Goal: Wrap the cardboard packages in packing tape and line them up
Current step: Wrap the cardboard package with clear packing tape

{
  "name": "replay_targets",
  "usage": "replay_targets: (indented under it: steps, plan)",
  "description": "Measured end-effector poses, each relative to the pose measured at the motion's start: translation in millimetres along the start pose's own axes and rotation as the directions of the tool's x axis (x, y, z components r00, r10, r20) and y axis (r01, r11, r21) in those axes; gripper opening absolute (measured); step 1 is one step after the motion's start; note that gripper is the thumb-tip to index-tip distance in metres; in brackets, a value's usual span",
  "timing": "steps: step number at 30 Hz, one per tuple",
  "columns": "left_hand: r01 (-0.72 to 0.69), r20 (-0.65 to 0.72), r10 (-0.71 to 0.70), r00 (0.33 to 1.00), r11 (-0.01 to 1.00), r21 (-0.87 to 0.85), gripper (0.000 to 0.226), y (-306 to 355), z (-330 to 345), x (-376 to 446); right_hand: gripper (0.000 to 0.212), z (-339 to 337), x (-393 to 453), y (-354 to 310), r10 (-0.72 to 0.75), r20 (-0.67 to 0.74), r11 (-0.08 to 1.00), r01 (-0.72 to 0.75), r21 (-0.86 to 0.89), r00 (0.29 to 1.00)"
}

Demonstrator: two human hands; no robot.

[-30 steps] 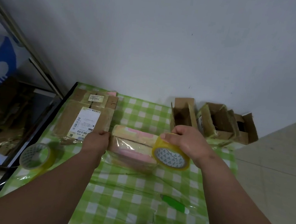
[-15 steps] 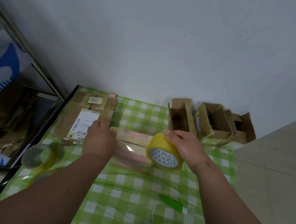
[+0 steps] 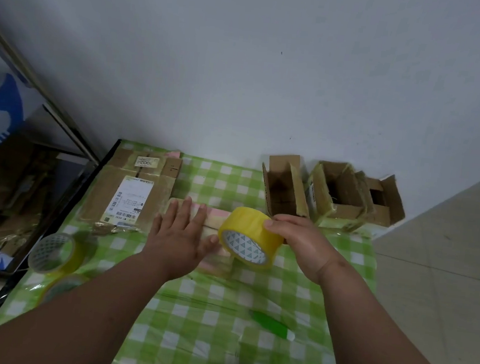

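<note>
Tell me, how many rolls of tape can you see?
3. One yellow roll is held in the right hand; two more rolls lie at the table's left edge, the nearer partly hidden behind the left arm.

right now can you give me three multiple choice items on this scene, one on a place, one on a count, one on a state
1. Where do the open cardboard boxes stand?
A. at the table's far right, by the wall
B. under the left forearm
C. on the floor tiles

2. How many open boxes are there?
A. one
B. three
C. five

3. How is the left hand?
A. curled round a tape roll
B. flat, fingers straight, on the pink package
C. off the table

Answers:
1 A: they sit at the checked cloth's far right edge.
2 B: three open tops side by side.
3 B: its fingers lie straight on the package, while the right hand grips the yellow tape roll.
</note>
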State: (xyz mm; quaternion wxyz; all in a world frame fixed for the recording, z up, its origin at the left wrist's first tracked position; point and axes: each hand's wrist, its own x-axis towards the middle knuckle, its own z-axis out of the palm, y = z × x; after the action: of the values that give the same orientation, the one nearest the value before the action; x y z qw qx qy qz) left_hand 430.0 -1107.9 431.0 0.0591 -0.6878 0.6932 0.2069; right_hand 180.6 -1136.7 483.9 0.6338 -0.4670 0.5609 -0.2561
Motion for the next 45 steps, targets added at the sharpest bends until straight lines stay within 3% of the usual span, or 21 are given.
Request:
replay_targets:
  steps: [5,9,15,18,22,24,26,29,31,34,36,38,41,45]
  plan:
    - [-0.017,0.051,0.017,0.999,1.000,0.000,0.107,-3,-1,4,0.012,-5,-3,-2,0.002,-0.009,1.000,-0.002,0.003,1.000]
    - [-0.023,0.087,0.022,0.996,1.000,0.012,0.119,-1,-4,4,0.044,-15,-8,1,-0.053,-0.016,0.996,0.052,-0.068,0.998]
    - [-0.027,0.078,0.026,0.997,1.000,0.014,0.120,-4,-2,5,0.028,-31,-3,7,-0.038,-0.018,0.955,0.032,-0.295,0.999]
    - [-0.027,0.048,0.027,0.999,1.000,0.015,0.108,-4,1,5,0.024,-28,4,17,0.017,-0.023,0.877,-0.026,-0.479,1.000]
    - [-0.055,-0.088,0.044,0.995,0.990,-0.130,0.067,-5,2,2,0.027,3,14,29,0.074,0.019,0.801,-0.049,-0.597,0.997]
    - [-0.069,-0.277,-0.044,0.960,0.921,-0.383,0.056,-3,-4,2,0.031,11,20,26,0.078,0.014,0.764,-0.051,-0.643,0.997]
    - [0.042,-0.323,-0.304,0.896,0.783,-0.620,0.064,-1,-11,2,0.034,14,25,20,0.063,-0.002,0.724,-0.047,-0.688,0.998]
    - [0.207,-0.091,-0.517,0.851,0.489,-0.847,0.054,-1,-20,7,0.039,17,26,15,0.050,-0.003,0.691,-0.036,-0.722,0.999]
    - [0.285,0.022,-0.535,0.844,0.414,-0.864,0.048,-1,-26,11,0.039,21,24,14,0.028,-0.010,0.695,-0.027,-0.718,1.000]
    - [0.323,0.087,-0.527,0.845,0.374,-0.870,0.049,-2,-32,17,0.031,26,18,10,0.024,0.012,0.714,-0.009,-0.700,1.000]
    - [0.341,0.102,-0.516,0.850,0.393,-0.854,0.048,0,-35,18,0.023,29,12,9,0.062,0.038,0.766,-0.023,-0.643,0.997]
    - [0.343,0.071,-0.489,0.870,0.494,-0.799,0.046,3,-38,19,0.016,31,3,11,0.114,0.048,0.840,-0.071,-0.537,0.992]
    - [0.269,-0.009,-0.405,0.914,0.623,-0.734,0.048,11,-48,26,0.016,29,-16,19,0.181,0.042,0.933,-0.158,-0.324,0.983]
    - [0.167,-0.110,-0.298,0.948,0.762,-0.626,0.054,29,-61,44,0.007,33,-39,32,0.169,0.046,0.984,-0.165,-0.072,0.985]
